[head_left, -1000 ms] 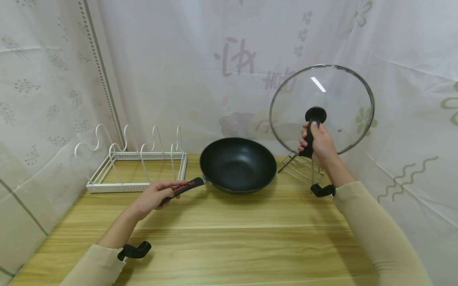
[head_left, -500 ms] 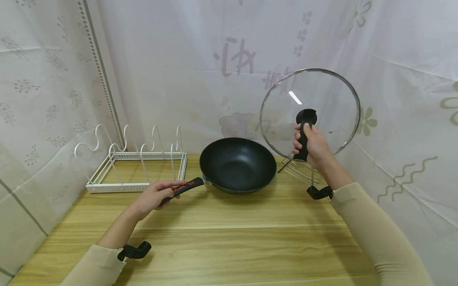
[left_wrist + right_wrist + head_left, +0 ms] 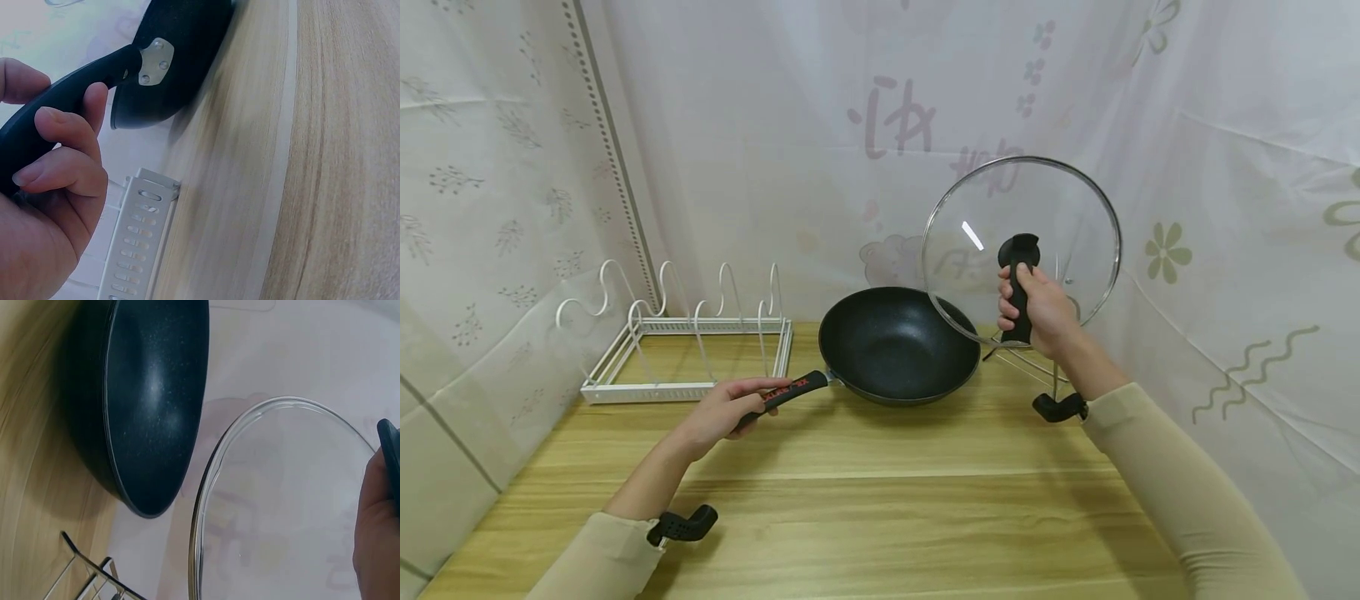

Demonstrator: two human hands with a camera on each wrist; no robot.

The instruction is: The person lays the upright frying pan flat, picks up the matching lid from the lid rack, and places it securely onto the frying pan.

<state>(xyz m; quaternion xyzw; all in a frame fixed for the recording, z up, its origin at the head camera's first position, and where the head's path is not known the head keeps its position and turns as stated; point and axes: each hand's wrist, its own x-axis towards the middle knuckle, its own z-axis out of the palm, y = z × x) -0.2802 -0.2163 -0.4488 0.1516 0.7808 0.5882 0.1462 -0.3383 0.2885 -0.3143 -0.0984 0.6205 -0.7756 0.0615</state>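
A black wok (image 3: pixel 898 346) sits on the wooden table, its handle (image 3: pixel 793 390) pointing to the left. My left hand (image 3: pixel 727 417) holds that handle, and in the left wrist view the fingers (image 3: pixel 69 131) curl around it. On the right, my right hand (image 3: pixel 1047 310) grips the black handle (image 3: pixel 1019 300) of a round glass lid (image 3: pixel 985 200) with a metal rim. The lid is raised and tilted upright, its lower left edge overlapping the wok's right side in the head view. In the right wrist view a gap shows between the lid (image 3: pixel 281 506) and the wok (image 3: pixel 156 406).
A white rack (image 3: pixel 647 392) with curved wire dividers stands left of the wok. Behind the lid and right hand, a small wire rack (image 3: pixel 1026 365) stands partly hidden. Patterned white curtains (image 3: pixel 737 167) close off the back and both sides of the wooden table (image 3: pixel 880 517).
My right hand has carried the lid to the left and slightly down, so its edge now overlaps the wok in the head view. The left hand and the wok have stayed in place.
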